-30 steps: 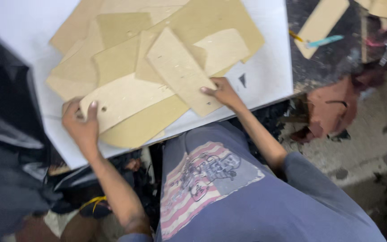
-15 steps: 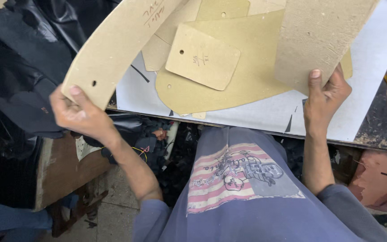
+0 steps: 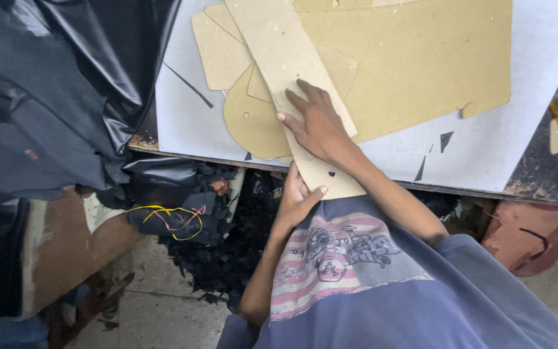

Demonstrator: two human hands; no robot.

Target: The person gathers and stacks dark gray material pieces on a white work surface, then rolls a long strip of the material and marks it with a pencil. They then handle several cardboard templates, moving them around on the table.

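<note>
Long cardboard strip lies on desk, near end jutting over front edge. Right hand flat on top of strip; left hand under overhanging end, below desk edge. Rounded cardboard piece under strip, to its left. Large cardboard sheet right of strip. Plastic sheeting left of desk. Scrap heap on floor below desk edge.
</note>
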